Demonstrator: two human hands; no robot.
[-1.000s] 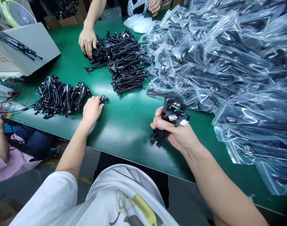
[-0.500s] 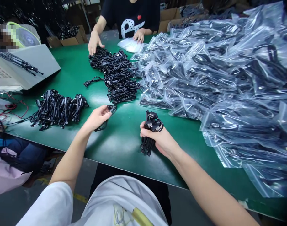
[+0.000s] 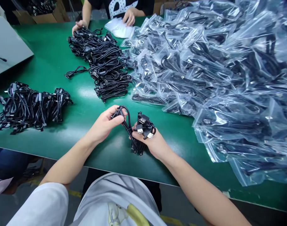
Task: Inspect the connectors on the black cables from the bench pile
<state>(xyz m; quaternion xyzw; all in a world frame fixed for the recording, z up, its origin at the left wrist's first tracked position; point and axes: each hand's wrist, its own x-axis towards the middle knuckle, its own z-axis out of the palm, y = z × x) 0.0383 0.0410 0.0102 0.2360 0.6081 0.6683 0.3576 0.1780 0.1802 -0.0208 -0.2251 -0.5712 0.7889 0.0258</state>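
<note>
In my right hand (image 3: 152,142) is a bunch of black cables (image 3: 143,125), gripped upright with several connector ends showing at the top. Close beside it, my left hand (image 3: 108,122) pinches one looped black cable (image 3: 126,119) near its plug. That cable's lower part meets the bunch at my right fingers; whether those fingers also grip it is hidden. Beyond my hands lies a large pile of coiled black cables (image 3: 108,66). A smaller cable pile (image 3: 35,106) is on the left, and a single coiled cable (image 3: 76,71) lies apart between the piles.
Clear plastic bags with cables inside (image 3: 204,69) are heaped along the right of the green table (image 3: 51,66). Across the table, a co-worker's hand (image 3: 79,26) touches the far pile; the other hand (image 3: 129,16) rests on flat plastic bags (image 3: 118,28). A pale box-shaped machine (image 3: 9,47) stands left.
My left hand has carried its cable right, up to the bunch in my right hand. The co-worker's hand has shifted at the far pile. The head view has turned somewhat.
</note>
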